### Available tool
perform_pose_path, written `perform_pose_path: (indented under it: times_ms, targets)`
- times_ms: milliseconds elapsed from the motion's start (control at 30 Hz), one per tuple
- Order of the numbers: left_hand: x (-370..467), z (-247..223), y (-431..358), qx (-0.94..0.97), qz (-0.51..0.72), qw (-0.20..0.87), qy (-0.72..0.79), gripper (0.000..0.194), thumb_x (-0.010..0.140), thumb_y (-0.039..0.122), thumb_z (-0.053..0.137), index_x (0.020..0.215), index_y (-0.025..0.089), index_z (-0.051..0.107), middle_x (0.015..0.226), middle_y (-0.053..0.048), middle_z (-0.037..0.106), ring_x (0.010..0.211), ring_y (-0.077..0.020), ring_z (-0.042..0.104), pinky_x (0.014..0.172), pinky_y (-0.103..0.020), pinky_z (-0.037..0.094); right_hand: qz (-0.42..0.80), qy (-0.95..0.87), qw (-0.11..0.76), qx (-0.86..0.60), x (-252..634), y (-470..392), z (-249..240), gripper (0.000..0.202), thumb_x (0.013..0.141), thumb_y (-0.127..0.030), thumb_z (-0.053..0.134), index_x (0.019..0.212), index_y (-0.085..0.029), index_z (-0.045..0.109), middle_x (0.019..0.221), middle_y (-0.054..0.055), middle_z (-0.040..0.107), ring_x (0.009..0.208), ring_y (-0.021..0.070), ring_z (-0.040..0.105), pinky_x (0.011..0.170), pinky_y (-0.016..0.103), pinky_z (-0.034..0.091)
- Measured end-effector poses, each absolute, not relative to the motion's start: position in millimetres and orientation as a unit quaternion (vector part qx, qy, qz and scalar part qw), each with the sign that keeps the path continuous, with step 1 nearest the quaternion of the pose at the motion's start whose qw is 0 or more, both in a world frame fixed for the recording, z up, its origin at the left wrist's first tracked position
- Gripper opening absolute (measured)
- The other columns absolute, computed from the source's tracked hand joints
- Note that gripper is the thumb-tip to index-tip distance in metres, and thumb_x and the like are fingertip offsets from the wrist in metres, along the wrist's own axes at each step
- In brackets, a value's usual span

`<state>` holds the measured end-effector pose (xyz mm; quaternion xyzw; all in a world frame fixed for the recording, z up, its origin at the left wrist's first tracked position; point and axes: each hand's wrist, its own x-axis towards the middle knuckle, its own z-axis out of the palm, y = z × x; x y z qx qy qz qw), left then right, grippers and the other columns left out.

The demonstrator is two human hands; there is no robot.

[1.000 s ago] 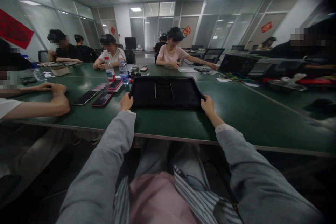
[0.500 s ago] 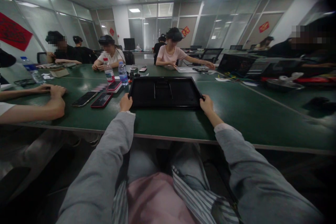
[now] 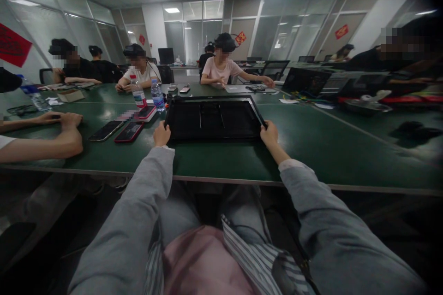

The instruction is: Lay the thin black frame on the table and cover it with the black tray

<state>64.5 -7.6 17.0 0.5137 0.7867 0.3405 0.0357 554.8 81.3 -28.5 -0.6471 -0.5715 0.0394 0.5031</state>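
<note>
Partly hidden, both hands' fingers (image 3: 162, 130) grip the black tray (image 3: 212, 120).

Both hands (image 3: 214, 133) on black tray (image 3: 212, 120)

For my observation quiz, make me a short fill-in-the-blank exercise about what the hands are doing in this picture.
1. Both hands grip the near corners of a black ____.
2. The left hand and right hand reach out over a ____ table.
3. The two phones lie beside the ____ hand.

Missing words: tray; green; left
</note>
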Motion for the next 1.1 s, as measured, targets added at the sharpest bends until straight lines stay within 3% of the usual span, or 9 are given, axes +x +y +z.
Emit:
perform_pose_path:
  times_ms: [467,967,1100]
  targets:
    - [57.5,15.4,-3.6,0.506,0.393,0.068,0.764,0.037,0.096,0.021,0.05,0.133,0.015,0.055,0.138,-0.018,0.064,0.132,-0.0286,0.058,0.11,-0.041,0.043,0.044,-0.575,0.495,-0.65,556.7,88.2,-33.2,0.038,0.078,-0.02,0.053,0.113,-0.013,0.067,0.113,0.017,0.068,0.112,0.029,0.062,0.106,0.049,0.046]
    - [50.5,11.0,-3.0,0.52,0.382,0.078,0.76,0.044,0.097,0.025,0.053,0.138,0.01,0.054,0.14,-0.019,0.063,0.132,-0.0269,0.058,0.111,-0.037,0.042,0.079,-0.574,0.479,-0.659,561.1,87.5,-32.9,0.04,0.076,-0.018,0.054,0.115,-0.014,0.064,0.115,0.016,0.069,0.111,0.0282,0.063,0.107,0.048,0.047]
    - [48.8,14.4,-4.1,0.516,0.37,0.073,0.769,0.044,0.095,0.029,0.055,0.135,0.011,0.061,0.137,-0.018,0.066,0.13,-0.028,0.06,0.111,-0.037,0.044,0.079,-0.578,0.481,-0.654,556.3,79.9,-27.9,0.04,0.076,-0.019,0.055,0.115,-0.015,0.065,0.112,0.016,0.071,0.111,0.029,0.064,0.106,0.048,0.048]
